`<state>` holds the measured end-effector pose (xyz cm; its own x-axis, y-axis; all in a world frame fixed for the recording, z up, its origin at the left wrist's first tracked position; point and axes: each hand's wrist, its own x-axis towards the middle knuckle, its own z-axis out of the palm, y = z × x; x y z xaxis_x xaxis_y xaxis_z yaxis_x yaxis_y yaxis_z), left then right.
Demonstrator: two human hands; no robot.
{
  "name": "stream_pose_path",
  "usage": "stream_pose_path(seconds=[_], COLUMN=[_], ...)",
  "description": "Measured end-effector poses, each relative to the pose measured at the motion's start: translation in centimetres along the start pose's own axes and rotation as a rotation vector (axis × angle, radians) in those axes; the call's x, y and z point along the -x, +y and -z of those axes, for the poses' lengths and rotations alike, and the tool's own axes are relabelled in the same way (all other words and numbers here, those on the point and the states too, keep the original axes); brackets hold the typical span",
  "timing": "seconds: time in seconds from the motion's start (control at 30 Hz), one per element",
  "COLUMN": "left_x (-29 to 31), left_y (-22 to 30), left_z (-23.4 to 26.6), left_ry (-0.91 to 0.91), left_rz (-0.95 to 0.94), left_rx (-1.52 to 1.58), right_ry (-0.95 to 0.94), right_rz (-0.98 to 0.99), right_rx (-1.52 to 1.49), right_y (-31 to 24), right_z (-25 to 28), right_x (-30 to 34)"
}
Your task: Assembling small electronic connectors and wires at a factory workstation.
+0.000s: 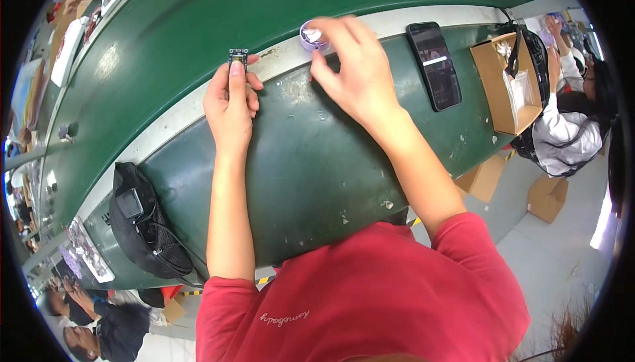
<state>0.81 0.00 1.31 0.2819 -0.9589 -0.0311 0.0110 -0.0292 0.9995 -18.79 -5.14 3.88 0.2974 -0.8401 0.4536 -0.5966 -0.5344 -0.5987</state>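
Plainly, whoever holds the circuit board (237, 55) wears a white-lettered shirt (377, 289).

Light glints off a smooth, glossy green worktop (311, 183) and the glass-like screen of a phone (438, 81), set against the matt brown cardboard of an open box (488, 84). A worker's red shirt (377, 289) is creased, matt cloth; a small circuit board (238, 51) shows metallic-looking details.

On my feed, a scuffed dark-green worktop (311, 190) fills mid-frame, bordered by a pale metal rail (456, 16). Long green surface (178, 38) beyond, upper left. I see light-grey floor (529, 256) lower right, yellow-and-black striped tape (193, 292) lower left, white glare (601, 220) far right, source unclear.
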Motion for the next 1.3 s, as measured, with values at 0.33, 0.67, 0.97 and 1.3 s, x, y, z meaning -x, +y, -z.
stream_pose_path(seconds=[0.33, 0.67, 0.97, 1.3], left_x=[0.2, 0.9, 1.1, 1.2], left_y=[-0.7, 0.0, -0.4, -0.6], left_z=[-0.4, -1.5, -1.2, -1.1], left_ry=[0.119, -0.069, -0.136, -0.119], left_rz=[-0.235, -0.136, -0.129, -0.141], left_rx=[-0.328, 0.007, -0.074, 0.003], right_ry=[-0.207, -0.198, -0.155, -0.1], right_rz=[0.022, -0.004, -0.021, -0.024], right_rx=[-0.072, -0.1, -0.09, -0.042], right_y=[0.5, 1.4, 1.6, 1.3], right_z=[-1.2, -1.1, -1.8, -2.3], right_x=[1.8, 1.2, 1.5, 1.4])
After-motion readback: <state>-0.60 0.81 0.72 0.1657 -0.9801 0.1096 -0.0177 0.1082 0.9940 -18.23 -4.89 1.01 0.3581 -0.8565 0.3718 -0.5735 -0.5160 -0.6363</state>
